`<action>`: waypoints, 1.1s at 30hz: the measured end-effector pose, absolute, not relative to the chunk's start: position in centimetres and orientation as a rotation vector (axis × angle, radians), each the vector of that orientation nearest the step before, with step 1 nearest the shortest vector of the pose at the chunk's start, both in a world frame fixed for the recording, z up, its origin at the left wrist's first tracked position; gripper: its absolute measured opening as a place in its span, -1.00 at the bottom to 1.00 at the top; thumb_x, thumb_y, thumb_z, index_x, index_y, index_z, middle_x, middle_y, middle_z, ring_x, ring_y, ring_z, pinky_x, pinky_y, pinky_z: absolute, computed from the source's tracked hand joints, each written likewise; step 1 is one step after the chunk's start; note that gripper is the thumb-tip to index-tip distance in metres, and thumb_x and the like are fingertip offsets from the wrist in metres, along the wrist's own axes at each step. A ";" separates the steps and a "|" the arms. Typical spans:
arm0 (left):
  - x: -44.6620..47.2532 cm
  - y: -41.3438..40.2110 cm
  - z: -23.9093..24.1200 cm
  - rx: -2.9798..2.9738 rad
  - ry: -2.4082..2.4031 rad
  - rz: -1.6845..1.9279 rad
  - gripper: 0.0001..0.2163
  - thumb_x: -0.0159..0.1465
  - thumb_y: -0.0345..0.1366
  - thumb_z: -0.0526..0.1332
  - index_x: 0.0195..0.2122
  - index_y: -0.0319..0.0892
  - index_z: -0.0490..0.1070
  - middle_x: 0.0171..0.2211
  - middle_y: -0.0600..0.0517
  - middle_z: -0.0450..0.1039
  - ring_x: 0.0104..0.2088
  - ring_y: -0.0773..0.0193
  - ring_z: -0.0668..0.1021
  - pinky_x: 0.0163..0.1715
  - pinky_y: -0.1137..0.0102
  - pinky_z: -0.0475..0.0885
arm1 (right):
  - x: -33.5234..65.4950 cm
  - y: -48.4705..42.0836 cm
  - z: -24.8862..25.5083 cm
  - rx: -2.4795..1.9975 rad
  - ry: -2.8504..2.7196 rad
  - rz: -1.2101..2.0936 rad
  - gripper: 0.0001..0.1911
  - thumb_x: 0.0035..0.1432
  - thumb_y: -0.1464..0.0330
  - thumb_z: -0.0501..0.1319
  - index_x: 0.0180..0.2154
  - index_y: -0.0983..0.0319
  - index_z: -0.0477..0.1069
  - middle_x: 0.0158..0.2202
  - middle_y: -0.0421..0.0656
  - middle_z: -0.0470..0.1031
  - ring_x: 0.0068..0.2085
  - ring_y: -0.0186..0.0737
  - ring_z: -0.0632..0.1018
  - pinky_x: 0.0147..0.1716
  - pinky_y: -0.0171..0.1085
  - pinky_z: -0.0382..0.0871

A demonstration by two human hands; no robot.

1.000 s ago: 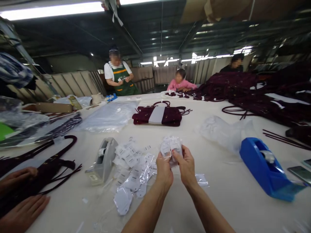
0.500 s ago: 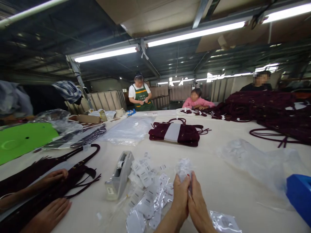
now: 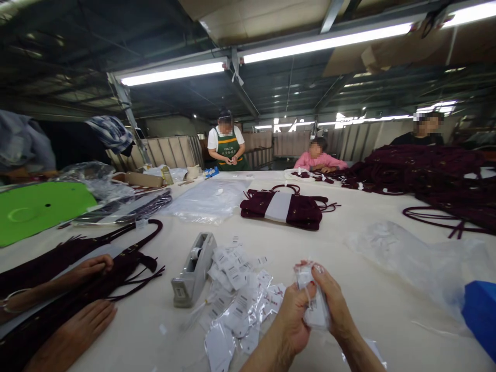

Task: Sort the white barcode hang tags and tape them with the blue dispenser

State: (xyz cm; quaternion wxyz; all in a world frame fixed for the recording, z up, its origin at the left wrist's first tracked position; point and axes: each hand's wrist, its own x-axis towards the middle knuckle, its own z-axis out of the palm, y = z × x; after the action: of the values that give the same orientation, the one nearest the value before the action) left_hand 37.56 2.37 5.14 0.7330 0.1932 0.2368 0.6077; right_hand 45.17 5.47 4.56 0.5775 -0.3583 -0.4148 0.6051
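Note:
Between my two hands is a stack of white tags in clear plastic (image 3: 316,310). My left hand (image 3: 296,315) grips its left side, the thumb lying across the front. My right hand (image 3: 333,294) closes round the upper right of the stack, fingers at its top edge. Just left of my hands spreads a loose heap of white barcode tags (image 3: 236,305), some in shiny clear sleeves. Beyond the heap on the left stands a grey tape dispenser (image 3: 194,271). Partly hidden under my right forearm lies another clear plastic packet (image 3: 374,351).
A co-worker's hands (image 3: 85,320) rest on a maroon bag (image 3: 50,289) at left. Another maroon bag (image 3: 279,208) with a white band lies ahead. Clear plastic bags (image 3: 209,201), a crumpled plastic sheet (image 3: 411,258), a blue object (image 3: 480,315) and piled maroon bags (image 3: 422,165) surround it.
My hands have moved slightly right and turned, so the stack's flat white face now shows between them. Earlier the palms were pressed together around it. The view has shifted a little.

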 end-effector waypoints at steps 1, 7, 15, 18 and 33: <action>37.7 2.3 4.9 0.414 0.527 1.353 -0.71 -0.08 -0.30 0.38 -0.32 -0.30 0.49 -0.33 -0.12 0.50 -0.29 0.13 0.53 -0.25 0.34 0.38 | 45.0 5.3 4.4 -0.838 -0.995 1.438 -0.65 -0.03 0.11 0.23 -0.28 0.22 0.42 -0.21 -0.09 0.51 -0.18 -0.05 0.51 -0.21 -0.16 0.39; 37.1 3.0 4.6 0.312 0.573 1.401 -0.69 -0.17 -0.31 0.42 -0.36 -0.27 0.48 -0.30 -0.10 0.49 -0.29 0.12 0.53 -0.24 0.32 0.38 | 44.8 6.3 3.2 -0.881 -1.076 1.409 -0.64 0.00 0.10 0.20 -0.27 0.23 0.44 -0.23 -0.10 0.51 -0.21 -0.08 0.51 -0.17 -0.15 0.37; 36.7 4.9 5.5 0.401 0.597 1.466 -0.67 -0.09 -0.31 0.38 -0.27 -0.27 0.45 -0.30 -0.06 0.49 -0.30 0.18 0.53 -0.24 0.36 0.37 | 44.6 7.2 3.8 -0.945 -1.274 1.211 -0.47 0.06 0.07 0.13 0.04 0.13 0.26 0.09 -0.14 0.30 0.09 -0.10 0.32 0.11 -0.13 0.12; 36.7 4.9 5.2 0.400 0.612 1.469 -0.68 -0.07 -0.31 0.37 -0.27 -0.28 0.43 -0.35 -0.04 0.49 -0.30 0.17 0.52 -0.25 0.36 0.37 | 44.4 7.1 3.6 -0.984 -1.280 1.181 -0.44 0.02 0.06 0.15 0.04 0.14 0.26 0.09 -0.12 0.30 0.09 -0.08 0.31 0.12 -0.10 0.10; 37.7 4.0 5.1 0.647 1.100 1.548 -0.72 -0.04 -0.26 0.30 -0.31 -0.22 0.33 -0.42 0.06 0.44 -0.39 0.33 0.49 -0.30 0.41 0.38 | 43.3 2.1 3.3 -1.261 -1.355 0.743 -0.66 0.23 0.17 -0.12 -0.26 0.17 0.34 -0.27 -0.12 0.40 -0.22 -0.21 0.41 -0.15 -0.21 0.27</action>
State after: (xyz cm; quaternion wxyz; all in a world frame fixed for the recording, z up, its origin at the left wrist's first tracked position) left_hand 37.73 3.98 5.07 0.5377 0.2717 0.4622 0.6508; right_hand 43.33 2.07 3.30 0.5426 -0.5309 -0.5708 0.3128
